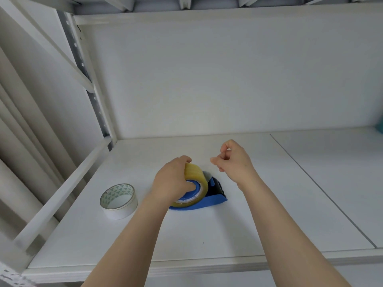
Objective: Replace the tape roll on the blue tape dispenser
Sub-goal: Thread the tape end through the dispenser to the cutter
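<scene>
Two hands worked on the shelf (207,241): left hand (173,181) gripped the yellowish roll (195,172) seated on the blue dispenser (213,200), right hand (234,160) pinched loosely above, likely needing the tape end threaded next.

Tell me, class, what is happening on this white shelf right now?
A person is working on a blue tape dispenser that rests on a white shelf. The left hand grips the yellowish tape roll seated on the dispenser's hub. The right hand hovers above and beyond the dispenser, fingers pinched; whether it holds a tape end cannot be told. A second, nearly used-up roll lies flat to the left, untouched.
</scene>
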